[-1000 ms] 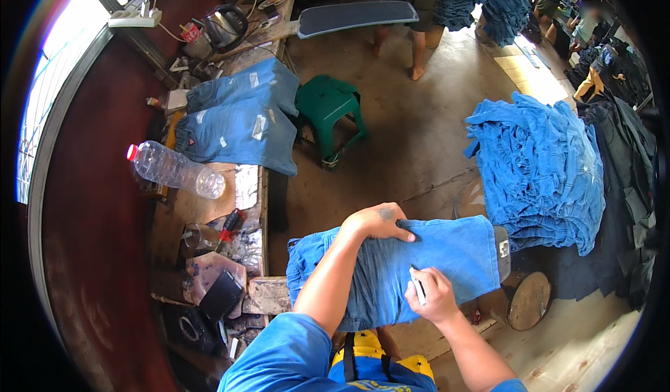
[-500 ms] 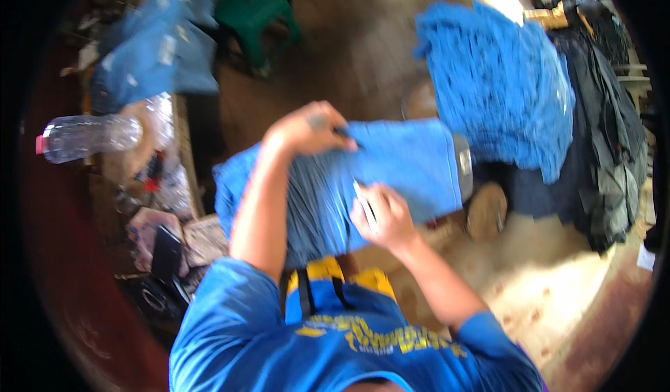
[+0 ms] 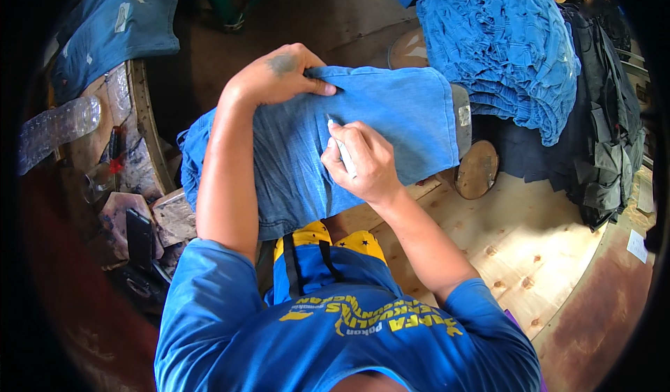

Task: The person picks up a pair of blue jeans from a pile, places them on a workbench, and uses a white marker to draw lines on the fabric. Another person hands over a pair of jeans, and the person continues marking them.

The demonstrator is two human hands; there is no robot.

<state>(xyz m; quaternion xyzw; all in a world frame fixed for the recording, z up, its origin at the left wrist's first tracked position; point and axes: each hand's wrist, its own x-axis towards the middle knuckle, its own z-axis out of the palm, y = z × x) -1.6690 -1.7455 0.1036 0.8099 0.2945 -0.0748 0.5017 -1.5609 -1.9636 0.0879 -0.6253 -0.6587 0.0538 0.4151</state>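
Just above frame centre: right hand (image 3: 361, 160) closed round white pen (image 3: 345, 157), dark tip down at denim garment (image 3: 398, 113). Left hand (image 3: 276, 74) at garment's upper edge, half curled, thumb along surface, fingertips hidden; cannot tell whether gripping. Garment faded blue, smooth and paler rightward, creased and greyer leftward, grey board (image 3: 463, 116) jutting past hem. Upper right: blue denim pile (image 3: 499, 50)

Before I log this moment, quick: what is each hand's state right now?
Left hand: thumb on the blue denim garment; fingertips hidden, so grip cannot be told.
Right hand: closed, holding a white pen-like tool.
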